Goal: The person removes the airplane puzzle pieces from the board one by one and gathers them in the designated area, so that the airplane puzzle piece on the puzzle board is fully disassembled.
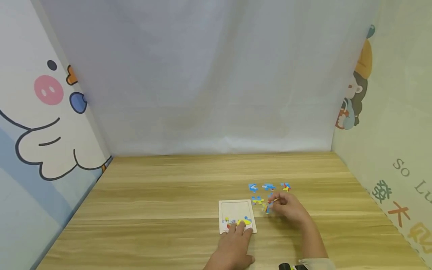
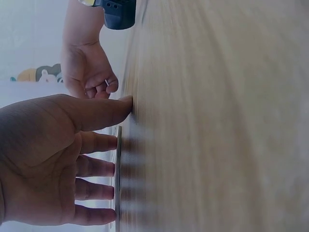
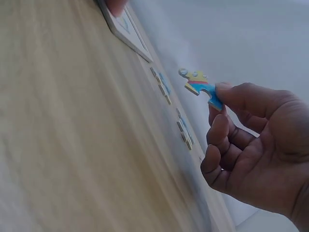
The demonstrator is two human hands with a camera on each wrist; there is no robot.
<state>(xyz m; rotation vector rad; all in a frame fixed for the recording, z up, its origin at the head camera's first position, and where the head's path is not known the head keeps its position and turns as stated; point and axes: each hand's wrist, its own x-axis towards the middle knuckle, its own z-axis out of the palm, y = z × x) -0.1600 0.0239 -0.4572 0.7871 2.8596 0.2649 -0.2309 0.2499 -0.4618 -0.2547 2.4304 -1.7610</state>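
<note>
A square wooden puzzle tray (image 1: 236, 210) lies on the table, with colourful pieces along its near side. My left hand (image 1: 233, 245) rests on that near side with its fingers extended; in the left wrist view the fingertips touch the tray's edge. To the right of the tray, my right hand (image 1: 289, 210) pinches a jigsaw piece (image 3: 199, 87) between thumb and fingers. That piece is yellow, red and blue and hangs above the table in the right wrist view. Beyond the right hand lie several loose jigsaw pieces (image 1: 268, 186), partly blue.
The wooden table (image 1: 152, 210) extends on all sides of the tray. A pale cloth (image 1: 216, 93) hangs behind it. Printed panels stand at the left (image 1: 37, 123) and right (image 1: 388, 131). A dark wrist device (image 2: 119, 13) sits on the right forearm.
</note>
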